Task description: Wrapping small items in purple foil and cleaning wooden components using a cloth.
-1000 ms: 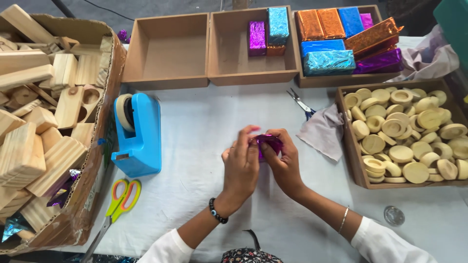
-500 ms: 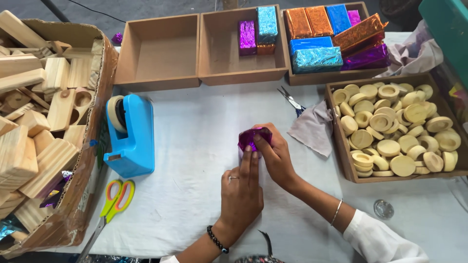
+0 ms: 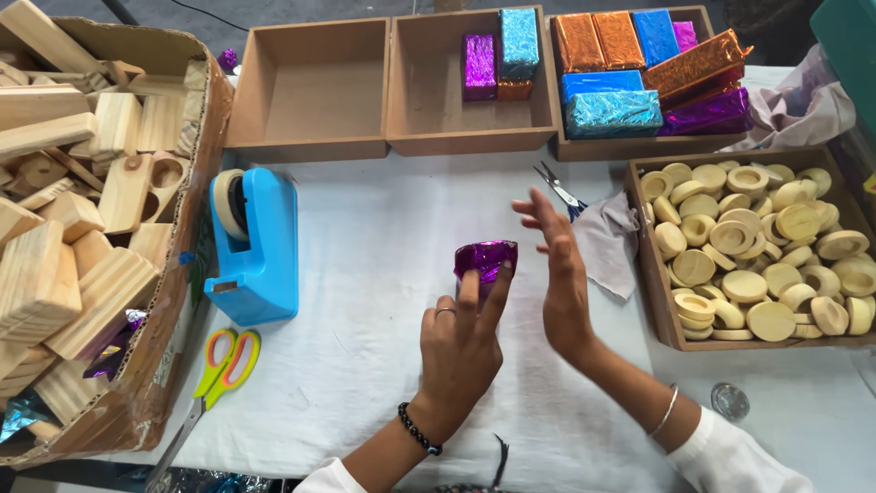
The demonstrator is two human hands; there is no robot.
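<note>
Purple foil-wrapped piece [image 3: 486,260] stands on the white tablecloth [image 3: 383,274], to the right of the blue tape dispenser [image 3: 255,246]. From the near side the left hand [image 3: 461,351] presses on it with its fingertips [image 3: 497,290]. The right hand [image 3: 558,278] is just right of the piece, open flat, fingers spread, holding nothing, and further right stands the tray of round wooden pieces [image 3: 650,274].
</note>
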